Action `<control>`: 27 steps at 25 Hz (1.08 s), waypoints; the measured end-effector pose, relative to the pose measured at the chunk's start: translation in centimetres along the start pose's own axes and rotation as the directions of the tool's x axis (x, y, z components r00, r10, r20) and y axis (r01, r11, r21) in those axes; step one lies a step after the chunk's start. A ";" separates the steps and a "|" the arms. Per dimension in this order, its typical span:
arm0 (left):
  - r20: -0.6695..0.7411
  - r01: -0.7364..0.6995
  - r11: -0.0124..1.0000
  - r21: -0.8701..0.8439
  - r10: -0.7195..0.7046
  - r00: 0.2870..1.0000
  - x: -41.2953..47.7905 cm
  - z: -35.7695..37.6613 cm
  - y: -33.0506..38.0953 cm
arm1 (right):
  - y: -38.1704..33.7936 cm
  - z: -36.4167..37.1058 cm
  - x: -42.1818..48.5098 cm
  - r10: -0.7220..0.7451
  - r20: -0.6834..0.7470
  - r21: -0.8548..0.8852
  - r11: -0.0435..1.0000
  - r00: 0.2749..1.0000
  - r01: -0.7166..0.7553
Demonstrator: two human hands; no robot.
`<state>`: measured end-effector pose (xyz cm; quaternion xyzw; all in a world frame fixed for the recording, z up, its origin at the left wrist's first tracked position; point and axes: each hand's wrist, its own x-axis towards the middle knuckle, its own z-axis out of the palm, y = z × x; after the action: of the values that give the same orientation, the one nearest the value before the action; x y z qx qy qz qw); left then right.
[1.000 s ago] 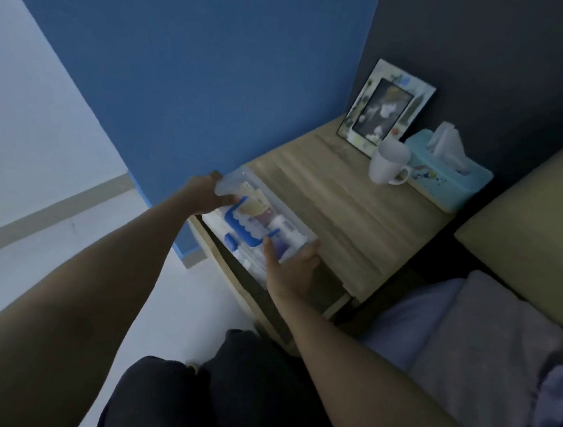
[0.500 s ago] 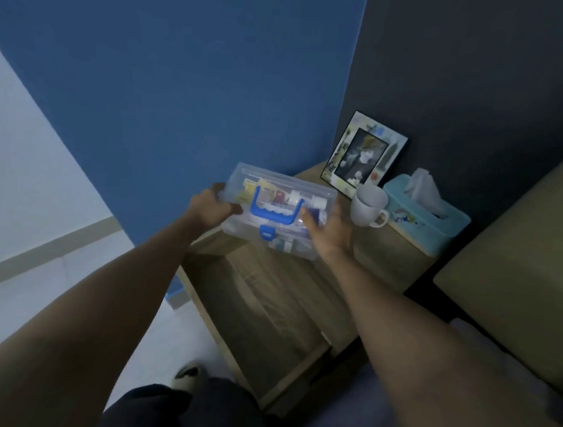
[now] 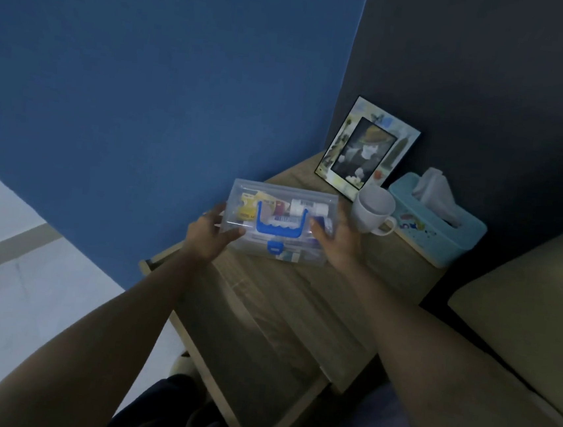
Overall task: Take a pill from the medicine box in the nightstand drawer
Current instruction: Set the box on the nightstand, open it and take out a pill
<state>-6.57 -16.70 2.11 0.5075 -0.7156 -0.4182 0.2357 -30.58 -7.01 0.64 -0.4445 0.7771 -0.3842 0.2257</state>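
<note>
The medicine box (image 3: 279, 223) is clear plastic with a blue handle and a blue latch, its lid closed, with small bottles and packets visible inside. It is at the front left of the wooden nightstand top (image 3: 395, 269); whether it rests on the wood I cannot tell. My left hand (image 3: 207, 235) grips its left end and my right hand (image 3: 337, 243) grips its right end. Below, the nightstand drawer (image 3: 252, 358) stands pulled out and looks empty.
A white mug (image 3: 373, 210) stands just right of the box. Behind it lean a picture frame (image 3: 365, 149) and a teal tissue box (image 3: 437, 225). A blue wall is on the left, a dark wall behind, and a bed (image 3: 530, 327) on the right.
Both hands lifted the medicine box out of the drawer and carried it up and back over the nightstand top. The drawer stays pulled out.
</note>
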 end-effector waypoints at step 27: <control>0.077 0.304 0.659 -0.688 -0.350 0.934 -3.2 11.0 1.0 | 0.1 -0.4 1.1 -0.342 0.445 -0.555 0.620 0.828 0.554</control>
<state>-14.27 -9.65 -2.68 0.5158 -0.3976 -0.6732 0.3503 -31.48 -7.79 0.76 -0.7283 0.6802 -0.0554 0.0613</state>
